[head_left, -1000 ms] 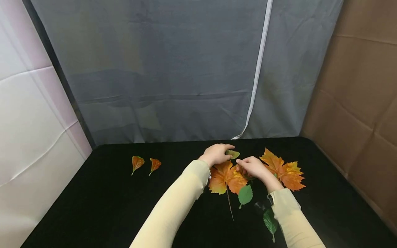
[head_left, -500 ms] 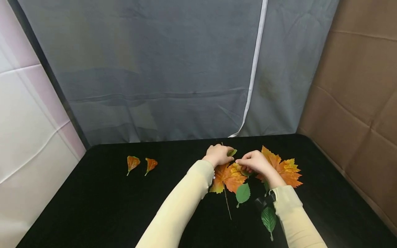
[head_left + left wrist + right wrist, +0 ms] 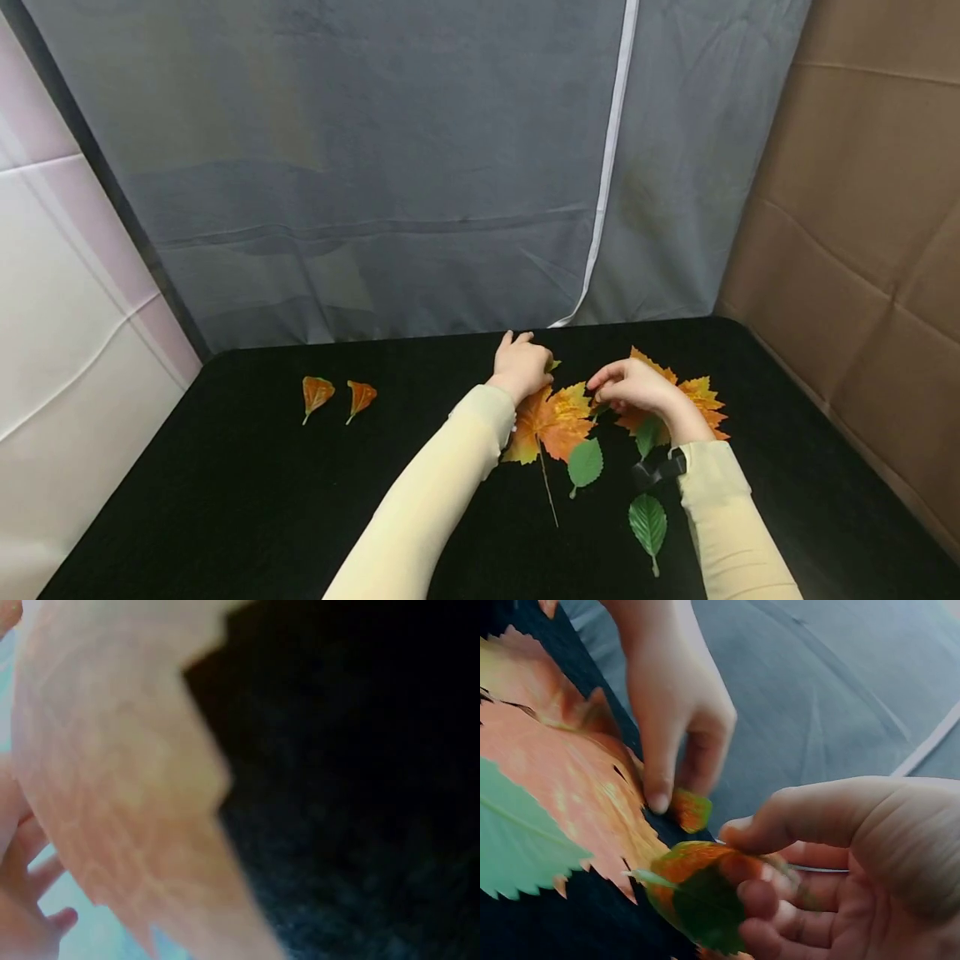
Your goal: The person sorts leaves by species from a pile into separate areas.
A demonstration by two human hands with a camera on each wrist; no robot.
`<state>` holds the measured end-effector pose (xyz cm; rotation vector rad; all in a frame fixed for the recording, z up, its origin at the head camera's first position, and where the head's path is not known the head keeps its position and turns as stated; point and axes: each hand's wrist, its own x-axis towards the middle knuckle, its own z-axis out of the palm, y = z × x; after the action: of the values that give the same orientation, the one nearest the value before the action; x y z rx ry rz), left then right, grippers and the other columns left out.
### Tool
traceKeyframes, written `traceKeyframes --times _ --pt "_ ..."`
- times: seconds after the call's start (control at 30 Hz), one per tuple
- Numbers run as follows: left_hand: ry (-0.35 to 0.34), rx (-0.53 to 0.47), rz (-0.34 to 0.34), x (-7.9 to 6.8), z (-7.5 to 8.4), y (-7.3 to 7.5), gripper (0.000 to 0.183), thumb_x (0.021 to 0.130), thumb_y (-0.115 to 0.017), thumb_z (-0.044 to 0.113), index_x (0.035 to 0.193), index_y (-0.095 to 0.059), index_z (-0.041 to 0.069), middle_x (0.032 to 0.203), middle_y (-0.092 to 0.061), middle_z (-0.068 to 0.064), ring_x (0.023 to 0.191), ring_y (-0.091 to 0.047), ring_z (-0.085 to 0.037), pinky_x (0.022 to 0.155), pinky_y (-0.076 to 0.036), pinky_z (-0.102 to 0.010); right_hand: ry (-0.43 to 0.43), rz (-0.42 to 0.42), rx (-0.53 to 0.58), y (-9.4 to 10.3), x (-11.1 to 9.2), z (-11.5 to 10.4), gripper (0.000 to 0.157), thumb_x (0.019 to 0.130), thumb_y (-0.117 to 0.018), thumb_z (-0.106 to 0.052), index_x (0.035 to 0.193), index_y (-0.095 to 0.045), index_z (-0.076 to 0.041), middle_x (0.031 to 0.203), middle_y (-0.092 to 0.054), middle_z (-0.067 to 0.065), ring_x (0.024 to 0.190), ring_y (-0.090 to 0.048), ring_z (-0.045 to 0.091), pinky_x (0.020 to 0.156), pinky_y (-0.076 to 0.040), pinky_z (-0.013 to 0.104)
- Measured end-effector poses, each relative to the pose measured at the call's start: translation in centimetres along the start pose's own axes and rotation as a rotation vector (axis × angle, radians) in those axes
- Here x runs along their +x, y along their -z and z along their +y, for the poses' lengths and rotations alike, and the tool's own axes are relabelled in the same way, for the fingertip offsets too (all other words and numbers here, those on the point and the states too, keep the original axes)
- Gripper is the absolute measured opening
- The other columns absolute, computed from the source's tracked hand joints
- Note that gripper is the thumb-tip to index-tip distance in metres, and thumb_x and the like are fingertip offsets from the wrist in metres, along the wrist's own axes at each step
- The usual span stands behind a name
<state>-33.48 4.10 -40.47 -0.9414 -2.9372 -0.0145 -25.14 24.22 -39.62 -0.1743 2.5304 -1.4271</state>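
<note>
In the head view my left hand [image 3: 521,367] is at the far side of the left maple leaf [image 3: 558,421], an orange artificial one with a thin stem. The right wrist view shows it pinching a small orange-green leaf [image 3: 691,810] between thumb and fingers. My right hand [image 3: 641,390] hovers between the left maple leaf and the right maple leaf [image 3: 701,400]. Thumb and curled fingers there hold another small leaf [image 3: 694,859], orange and green, partly covered by the fingers. A blurred orange leaf surface [image 3: 135,780] fills much of the left wrist view.
Two small orange leaves [image 3: 317,392] lie apart on the left of the black table [image 3: 225,483]. Green leaves lie nearer: a light one [image 3: 585,462], a dark one [image 3: 648,525], and one by the right wrist [image 3: 647,435]. A grey curtain [image 3: 375,167] hangs behind.
My left hand has turned, so its small leaf is mostly hidden in the head view. The right hand has moved rightward, away from the left hand, still holding its leaf. The view has shifted slightly.
</note>
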Motion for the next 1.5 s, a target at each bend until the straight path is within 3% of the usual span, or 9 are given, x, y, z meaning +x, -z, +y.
traceKeyframes --times 0.1,0.17,0.3,0.47,0.63,0.8,0.97,1.23,1.5 --pt "-0.001 -0.016 -0.010 0.1 -0.2 0.0 0.021 0.091 -0.067 0.026 0.110 -0.075 0.027 0.103 -0.072 0.011 0.137 -0.037 -0.019 0.114 -0.015 -0.050 -0.019 -0.013 -0.029 0.5 -0.2 0.2 0.029 0.082 -0.063 -0.003 0.107 -0.067 0.010 0.071 -0.062 0.004 0.054 -0.047 0.014 0.051 -0.042 0.027" --pt "-0.004 -0.033 -0.004 0.1 -0.4 -0.1 0.022 0.092 -0.063 0.021 0.109 -0.076 0.026 0.102 -0.072 0.010 0.132 -0.044 -0.018 0.114 -0.016 -0.049 -0.046 -0.005 -0.041 0.7 -0.3 0.3 0.025 0.082 -0.065 -0.005 0.104 -0.069 0.007 0.068 -0.060 0.003 0.053 -0.046 0.013 0.050 -0.041 0.026" --pt "-0.010 -0.113 0.043 -0.1 -1.0 -0.2 0.024 0.093 -0.058 0.015 0.106 -0.077 0.023 0.100 -0.072 0.005 0.105 -0.062 -0.019 0.106 -0.034 -0.042 -0.086 0.008 -0.054 1.1 -0.4 0.4 0.020 0.083 -0.069 -0.008 0.098 -0.072 0.004 0.063 -0.058 0.000 0.050 -0.045 0.012 0.048 -0.039 0.026" --pt "0.012 -0.326 0.096 -0.4 -2.0 -0.1 0.023 0.096 -0.058 0.015 0.109 -0.075 0.017 0.105 -0.071 0.000 0.088 -0.063 -0.018 0.080 -0.050 -0.033 -0.091 0.012 -0.016 1.3 -0.6 0.3 0.020 0.082 -0.069 -0.006 0.099 -0.069 0.006 0.064 -0.059 0.002 0.051 -0.047 0.013 0.049 -0.043 0.028" --pt "-0.008 -0.563 0.100 -0.7 -2.8 0.7 0.018 0.097 -0.059 0.014 0.103 -0.075 0.010 0.088 -0.068 -0.001 0.070 -0.056 -0.015 0.067 -0.045 -0.028 -0.050 0.010 0.038 1.5 -0.6 0.3 0.027 0.082 -0.069 -0.004 0.105 -0.066 0.008 0.071 -0.063 0.002 0.054 -0.048 0.013 0.050 -0.043 0.027" --pt "-0.003 -0.732 0.106 -0.7 -3.3 1.1 0.014 0.096 -0.060 0.013 0.092 -0.073 0.009 0.069 -0.057 0.000 0.056 -0.047 -0.014 0.056 -0.038 -0.025 -0.007 0.010 0.040 1.6 -0.3 0.3 0.030 0.082 -0.069 -0.004 0.109 -0.066 0.006 0.071 -0.063 0.001 0.053 -0.048 0.013 0.050 -0.043 0.026" --pt "0.007 -0.782 0.115 -0.6 -3.5 1.1 0.012 0.095 -0.062 0.012 0.093 -0.073 0.009 0.070 -0.060 0.001 0.057 -0.047 -0.013 0.055 -0.038 -0.025 0.034 0.031 0.033 1.2 0.2 0.5 0.037 0.082 -0.069 -0.003 0.117 -0.063 0.008 0.074 -0.059 0.003 0.058 -0.052 0.014 0.054 -0.047 0.027" --pt "0.009 -0.773 0.120 -0.9 -3.8 1.4 0.014 0.094 -0.063 0.012 0.103 -0.072 0.007 0.075 -0.063 0.000 0.060 -0.048 -0.013 0.056 -0.039 -0.024 0.070 0.058 0.056 0.4 0.9 0.5 0.046 0.083 -0.069 -0.003 0.126 -0.058 0.009 0.086 -0.060 0.010 0.063 -0.058 0.016 0.057 -0.052 0.030" --pt "0.015 -0.771 0.136 -1.3 -4.4 2.0 0.029 0.094 -0.064 0.013 0.122 -0.067 0.009 0.088 -0.068 -0.003 0.065 -0.054 -0.012 0.058 -0.043 -0.024 0.043 0.036 0.057 0.0 1.4 1.3 0.048 0.082 -0.068 -0.001 0.128 -0.056 0.011 0.078 -0.059 0.006 0.057 -0.054 0.015 0.054 -0.049 0.028"
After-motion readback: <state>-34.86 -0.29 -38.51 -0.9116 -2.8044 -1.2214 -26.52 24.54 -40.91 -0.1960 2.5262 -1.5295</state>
